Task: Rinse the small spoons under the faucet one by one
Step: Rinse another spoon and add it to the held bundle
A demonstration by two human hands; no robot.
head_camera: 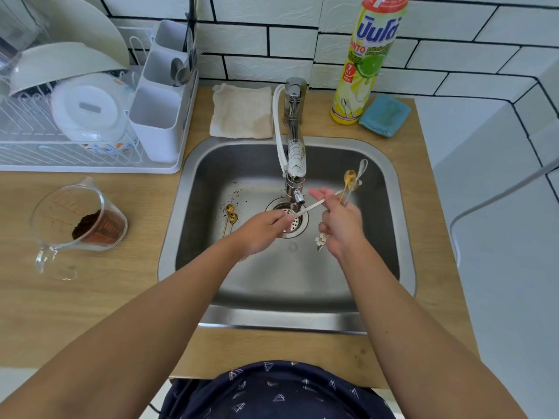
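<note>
Left hand (260, 229) pinches silver spoon (314, 205), axis slanting up-right under faucet (295, 164) | right hand (340, 220) grips upright spoons (352, 179)

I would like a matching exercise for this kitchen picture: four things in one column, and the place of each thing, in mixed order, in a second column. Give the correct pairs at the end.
Things:
1. two gold spoons
2. blue sponge
3. measuring jug
4. folded cloth

Places:
A. on the counter left of the sink, lying on its side
B. behind the sink, left of the faucet
C. on the sink floor, left of the drain
D. beside the dish soap bottle, right of the faucet

Pairs: 1-C, 2-D, 3-A, 4-B
</note>
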